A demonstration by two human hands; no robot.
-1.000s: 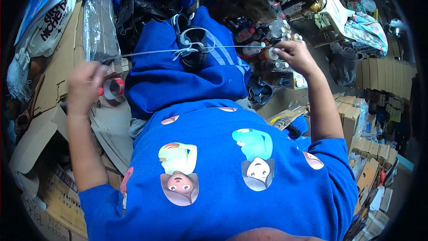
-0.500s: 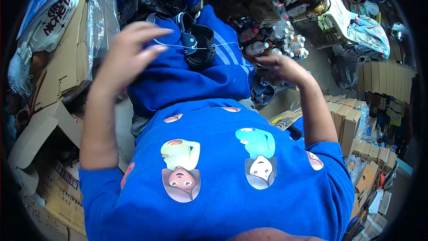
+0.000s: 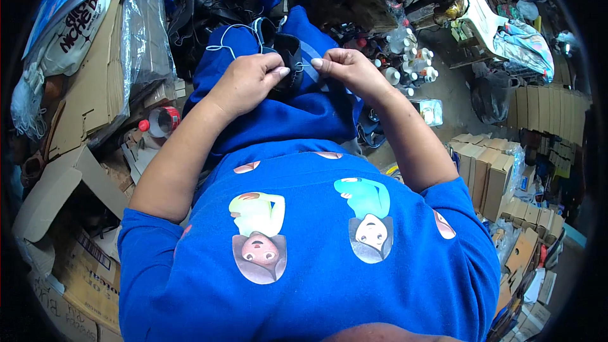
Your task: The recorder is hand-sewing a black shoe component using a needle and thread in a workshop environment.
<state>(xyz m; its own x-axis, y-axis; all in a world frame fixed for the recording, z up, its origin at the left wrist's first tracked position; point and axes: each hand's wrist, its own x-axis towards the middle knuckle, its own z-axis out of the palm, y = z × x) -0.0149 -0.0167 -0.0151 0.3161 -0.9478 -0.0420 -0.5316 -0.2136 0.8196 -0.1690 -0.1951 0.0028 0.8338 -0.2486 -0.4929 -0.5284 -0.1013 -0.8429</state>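
A black leather shoe (image 3: 288,45) with metal eyelets rests on my lap, on blue trousers (image 3: 285,117) with pale stripes. A thin white cord (image 3: 218,47) loops to the left of the shoe and runs to my left hand (image 3: 252,79). That hand is closed in a pinch at the shoe's left side, fingertips on the cord. My right hand (image 3: 348,71) pinches the cord on the other side, a short length showing between it and the shoe. My hands partly cover the shoe's lower part.
Several plastic bottles (image 3: 408,63) stand on the floor to the right. At my left lie a red-capped bottle (image 3: 163,120) and flattened cardboard (image 3: 95,98). Stacked cardboard pieces (image 3: 487,171) line the right, with a white chair (image 3: 478,16) beyond.
Both hands have come inward to the shoe, from open and spread apart to pinching. The cord, stretched sideways across the shoe before, now loops at the left.
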